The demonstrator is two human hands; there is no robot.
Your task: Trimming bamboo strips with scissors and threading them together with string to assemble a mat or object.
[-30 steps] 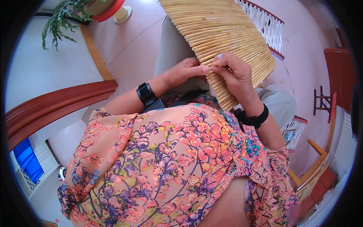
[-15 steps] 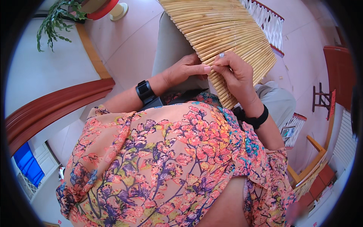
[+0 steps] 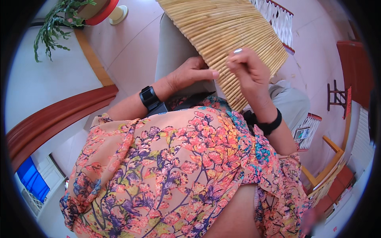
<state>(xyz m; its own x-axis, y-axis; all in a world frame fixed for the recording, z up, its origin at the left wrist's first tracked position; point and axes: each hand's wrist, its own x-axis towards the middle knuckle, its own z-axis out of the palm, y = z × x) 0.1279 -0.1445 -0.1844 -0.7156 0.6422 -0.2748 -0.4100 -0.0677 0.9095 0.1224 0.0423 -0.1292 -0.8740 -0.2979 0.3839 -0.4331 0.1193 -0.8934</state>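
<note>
A mat of pale yellow reed sticks (image 3: pixel 228 31), bound side by side, slants across my lap. At its left edge is my left hand (image 3: pixel 189 76), the thumb laid along the rim and the fingers curled underneath, so it grips the mat. My right hand (image 3: pixel 253 77) is raised just over the mat, the fingers bent in tightly and a ring on one of them. Whatever those fingers pinch, if anything, is too small to make out. Both wrists wear black bands.
Beyond the mat stands a folding stool with white webbing (image 3: pixel 279 23). A similar webbed stool (image 3: pixel 311 123) on the right bears a phone (image 3: pixel 302 134). A dark small stool (image 3: pixel 337 97) and a wooden frame (image 3: pixel 323 168) stand farther right. Upper left hangs a green plant (image 3: pixel 53 33).
My right hand has lifted away from the mat's edge and my left thumb, moving slightly right. The left hand keeps its hold; the whole view has shifted a little.
</note>
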